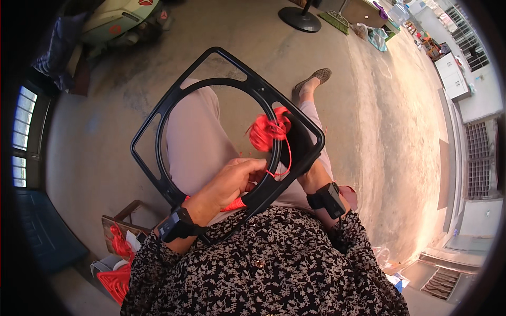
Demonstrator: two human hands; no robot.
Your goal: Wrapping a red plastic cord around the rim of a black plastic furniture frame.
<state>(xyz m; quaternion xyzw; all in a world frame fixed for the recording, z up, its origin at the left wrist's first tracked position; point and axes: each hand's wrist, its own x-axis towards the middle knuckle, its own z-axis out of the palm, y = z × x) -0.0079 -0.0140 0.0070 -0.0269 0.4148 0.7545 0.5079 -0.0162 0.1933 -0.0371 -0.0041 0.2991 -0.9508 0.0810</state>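
Observation:
A black plastic frame (158, 113), square outside with a round ring inside, rests tilted on my lap. My left hand (232, 181) grips its lower rim, fingers curled over the ring where red cord (234, 204) is wrapped. My right hand (311, 176) reaches behind the frame's right side and is mostly hidden by it; it holds a bundle of red cord (270, 131) against the ring. A thin red strand (282, 166) runs from the bundle down to my left fingers. Both wrists wear black bands.
Bare concrete floor lies all around. A wooden stool with red cord and red plastic pieces (118, 263) stands at my lower left. A fan base (299, 20) sits far ahead, a scooter (113, 21) at upper left, white cabinets (452, 73) at right.

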